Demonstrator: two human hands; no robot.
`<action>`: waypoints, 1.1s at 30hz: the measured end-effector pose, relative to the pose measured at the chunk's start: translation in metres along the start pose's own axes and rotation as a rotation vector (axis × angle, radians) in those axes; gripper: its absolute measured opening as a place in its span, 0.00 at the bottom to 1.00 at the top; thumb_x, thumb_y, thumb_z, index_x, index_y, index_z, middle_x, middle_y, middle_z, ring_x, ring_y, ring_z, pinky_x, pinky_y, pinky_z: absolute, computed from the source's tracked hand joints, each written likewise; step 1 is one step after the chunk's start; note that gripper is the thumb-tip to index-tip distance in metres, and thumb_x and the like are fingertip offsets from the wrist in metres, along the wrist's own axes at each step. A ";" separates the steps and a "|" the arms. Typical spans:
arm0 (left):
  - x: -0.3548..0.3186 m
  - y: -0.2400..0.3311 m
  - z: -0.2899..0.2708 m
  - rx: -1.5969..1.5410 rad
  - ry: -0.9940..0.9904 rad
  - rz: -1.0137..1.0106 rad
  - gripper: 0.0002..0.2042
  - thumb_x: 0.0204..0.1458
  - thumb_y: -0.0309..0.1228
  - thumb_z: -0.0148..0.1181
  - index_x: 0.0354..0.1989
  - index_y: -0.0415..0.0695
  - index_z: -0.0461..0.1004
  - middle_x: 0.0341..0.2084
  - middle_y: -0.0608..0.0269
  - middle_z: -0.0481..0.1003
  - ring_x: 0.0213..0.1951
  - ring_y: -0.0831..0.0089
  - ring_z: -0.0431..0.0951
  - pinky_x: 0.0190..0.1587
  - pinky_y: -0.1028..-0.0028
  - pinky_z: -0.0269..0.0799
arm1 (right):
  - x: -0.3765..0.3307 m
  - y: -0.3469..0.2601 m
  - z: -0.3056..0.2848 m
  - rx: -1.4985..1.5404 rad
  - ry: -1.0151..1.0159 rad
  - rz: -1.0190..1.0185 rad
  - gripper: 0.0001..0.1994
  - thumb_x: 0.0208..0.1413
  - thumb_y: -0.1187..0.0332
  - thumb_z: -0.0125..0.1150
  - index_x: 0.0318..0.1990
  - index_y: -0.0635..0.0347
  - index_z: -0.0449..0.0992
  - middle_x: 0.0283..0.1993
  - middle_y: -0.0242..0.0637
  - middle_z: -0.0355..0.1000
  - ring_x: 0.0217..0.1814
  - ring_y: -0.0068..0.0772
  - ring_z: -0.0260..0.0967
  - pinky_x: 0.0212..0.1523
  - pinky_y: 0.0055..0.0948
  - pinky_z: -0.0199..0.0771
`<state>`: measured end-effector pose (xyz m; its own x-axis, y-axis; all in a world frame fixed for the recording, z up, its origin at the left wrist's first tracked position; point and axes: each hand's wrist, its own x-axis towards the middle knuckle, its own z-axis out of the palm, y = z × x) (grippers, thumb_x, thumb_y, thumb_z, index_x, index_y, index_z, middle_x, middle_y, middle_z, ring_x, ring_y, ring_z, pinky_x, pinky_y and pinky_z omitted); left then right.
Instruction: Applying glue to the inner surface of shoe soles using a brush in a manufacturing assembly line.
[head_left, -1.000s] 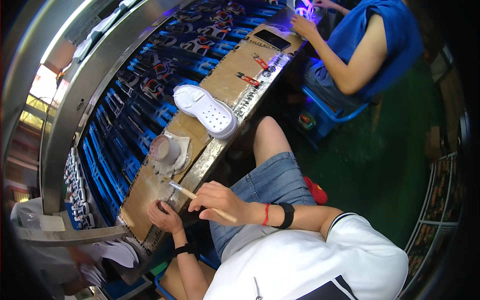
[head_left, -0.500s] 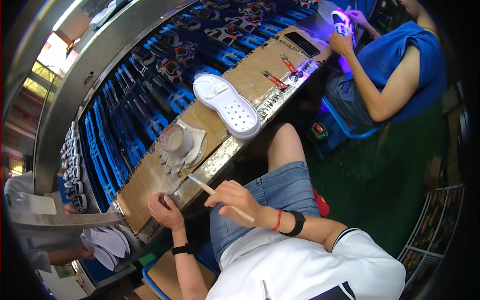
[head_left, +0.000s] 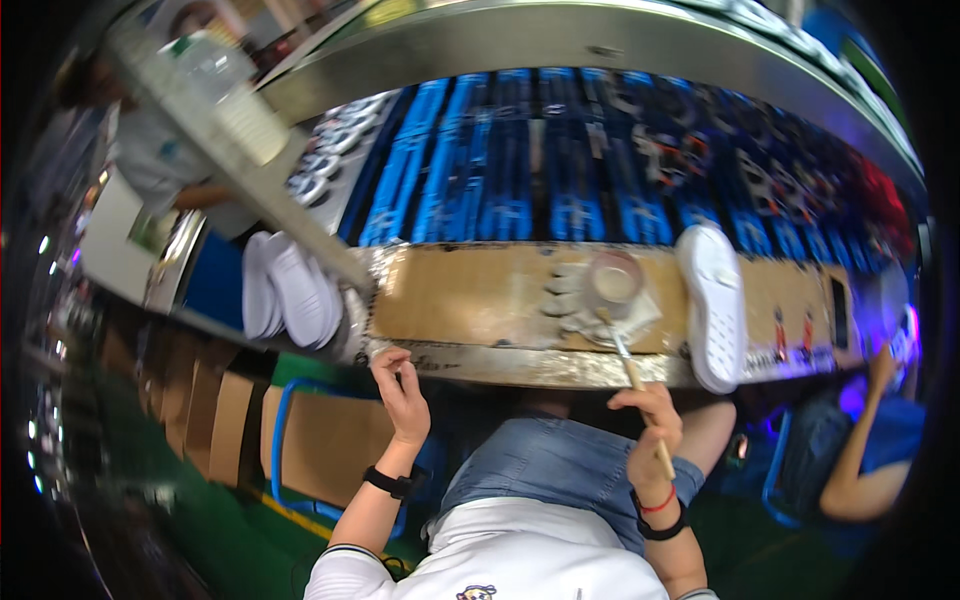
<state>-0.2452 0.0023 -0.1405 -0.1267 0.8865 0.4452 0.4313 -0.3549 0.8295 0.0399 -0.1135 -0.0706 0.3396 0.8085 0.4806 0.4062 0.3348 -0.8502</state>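
Note:
My right hand is closed round the wooden handle of a slim brush, its tip pointing up toward a pale cup. That cup sits on a white glove on the cardboard-covered bench. Just right of it lies a white shoe sole with holes in its near half. My left hand is empty at the bench's front edge, its fingers loosely bent and the thumb apart. Left of it, several white soles are stacked at the bench's left end.
Beyond the cardboard runs a conveyor of blue slats carrying shoe parts. Red-handled snips and a phone lie at right. A co-worker's arm is at far right; another person stands behind a metal post.
The view has swung left, bringing the stacked soles further into sight. My left hand has come off the cardboard to the front edge. The brush is still in my right hand.

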 end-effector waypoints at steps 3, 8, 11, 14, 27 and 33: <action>0.002 -0.028 -0.034 -0.154 0.394 -0.345 0.08 0.63 0.33 0.42 0.42 0.41 0.61 0.33 0.62 0.65 0.34 0.75 0.65 0.41 0.76 0.64 | 0.003 0.003 0.007 0.013 -0.030 0.019 0.33 0.63 0.42 0.29 0.33 0.64 0.74 0.28 0.40 0.72 0.32 0.36 0.66 0.35 0.31 0.65; 0.054 -0.085 -0.097 -0.342 0.665 -0.664 0.31 0.54 0.53 0.54 0.52 0.38 0.56 0.46 0.58 0.57 0.41 0.62 0.71 0.48 0.64 0.68 | 0.001 0.003 0.020 0.018 -0.084 0.037 0.33 0.63 0.43 0.29 0.33 0.64 0.74 0.28 0.40 0.72 0.32 0.36 0.66 0.35 0.31 0.65; 0.095 -0.111 -0.136 -0.378 0.439 -0.824 0.31 0.51 0.51 0.59 0.53 0.38 0.61 0.49 0.55 0.64 0.43 0.57 0.71 0.46 0.63 0.71 | -0.002 -0.001 0.024 0.047 -0.096 0.046 0.33 0.63 0.42 0.30 0.33 0.65 0.74 0.28 0.41 0.72 0.32 0.37 0.66 0.35 0.32 0.65; 0.131 -0.129 -0.142 -0.503 0.258 -0.983 0.24 0.47 0.43 0.67 0.45 0.39 0.69 0.39 0.59 0.71 0.39 0.59 0.72 0.39 0.64 0.73 | -0.010 0.003 0.022 0.050 -0.048 0.049 0.33 0.63 0.42 0.30 0.33 0.64 0.75 0.27 0.41 0.72 0.31 0.38 0.66 0.35 0.32 0.65; 0.027 -0.112 -0.177 -0.749 0.013 -0.839 0.28 0.56 0.30 0.56 0.61 0.31 0.51 0.61 0.51 0.58 0.61 0.61 0.59 0.65 0.61 0.58 | -0.038 0.008 0.019 0.168 0.010 -0.012 0.15 0.59 0.56 0.51 0.38 0.60 0.74 0.31 0.37 0.70 0.34 0.40 0.66 0.39 0.35 0.63; -0.030 -0.066 -0.162 -0.688 -0.263 -0.706 0.26 0.56 0.34 0.57 0.58 0.31 0.58 0.58 0.51 0.62 0.59 0.61 0.63 0.63 0.62 0.60 | -0.040 0.003 0.015 0.223 0.019 -0.053 0.13 0.59 0.58 0.53 0.37 0.59 0.73 0.31 0.35 0.69 0.34 0.38 0.65 0.39 0.34 0.61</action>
<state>-0.4144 -0.0490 -0.1535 0.0827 0.9672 -0.2403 -0.2836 0.2540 0.9247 0.0150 -0.1372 -0.0957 0.3399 0.7781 0.5283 0.2272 0.4772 -0.8489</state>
